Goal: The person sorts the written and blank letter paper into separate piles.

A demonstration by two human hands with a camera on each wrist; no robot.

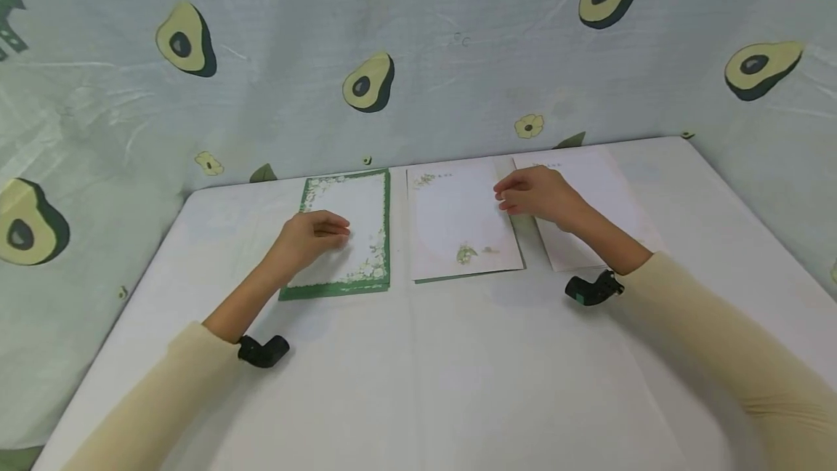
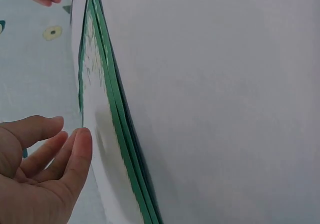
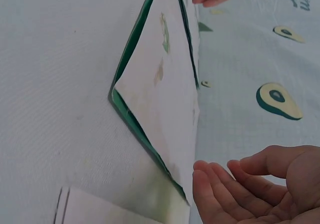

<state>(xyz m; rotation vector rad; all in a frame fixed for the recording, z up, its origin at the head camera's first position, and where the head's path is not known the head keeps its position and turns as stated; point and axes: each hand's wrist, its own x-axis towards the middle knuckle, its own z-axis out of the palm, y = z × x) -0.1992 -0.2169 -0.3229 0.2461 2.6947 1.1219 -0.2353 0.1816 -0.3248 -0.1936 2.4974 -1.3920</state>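
On the left lies a small stack of green-bordered floral paper (image 1: 356,202), its layered green edges showing in the left wrist view. My left hand (image 1: 307,242) hovers over it, fingers loosely bent and holding nothing. A pale sheet with small plant prints (image 1: 451,220) lies in the middle; green paper (image 3: 131,115) shows beneath its edges. Above the right edge of this sheet is my right hand (image 1: 539,195), fingers relaxed with a gap between thumb and fingertips. Another pale sheet (image 1: 611,191) lies to the right, partly hidden by that hand and forearm.
White cloth covers the table (image 1: 458,376) under the papers. Behind it hangs a pale curtain (image 1: 458,86) printed with avocados, meeting the table's back edge. Black wrist cameras (image 1: 264,351) sit at both sleeve cuffs.
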